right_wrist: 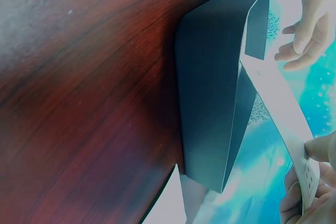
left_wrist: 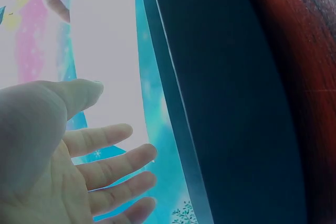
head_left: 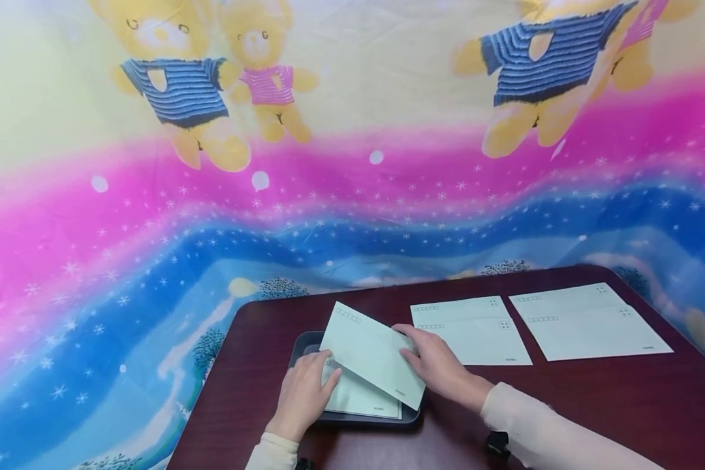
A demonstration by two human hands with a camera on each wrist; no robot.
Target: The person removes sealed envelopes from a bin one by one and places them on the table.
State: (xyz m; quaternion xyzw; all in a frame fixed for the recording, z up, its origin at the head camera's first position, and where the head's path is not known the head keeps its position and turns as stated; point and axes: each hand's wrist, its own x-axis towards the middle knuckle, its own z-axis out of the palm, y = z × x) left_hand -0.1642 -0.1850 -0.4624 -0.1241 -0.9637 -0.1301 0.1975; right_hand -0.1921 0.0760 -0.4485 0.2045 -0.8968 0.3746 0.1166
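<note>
A pale envelope (head_left: 367, 352) is held tilted over the dark tray (head_left: 382, 423). My right hand (head_left: 443, 365) pinches it by its right edge, with the thumb on the near face, as the right wrist view also shows. My left hand (head_left: 302, 395) is at the tray's left side, close to the envelope's lower left edge. In the left wrist view its fingers (left_wrist: 123, 163) are spread and hold nothing. More pale envelopes (head_left: 361, 399) lie inside the tray, partly covered by the raised one.
Right of the tray, overlapping envelopes (head_left: 476, 343) lie on the dark red table (head_left: 235, 378). Another overlapping group of envelopes (head_left: 599, 336) lies farther right. A colourful curtain with bears (head_left: 352, 183) hangs behind the table.
</note>
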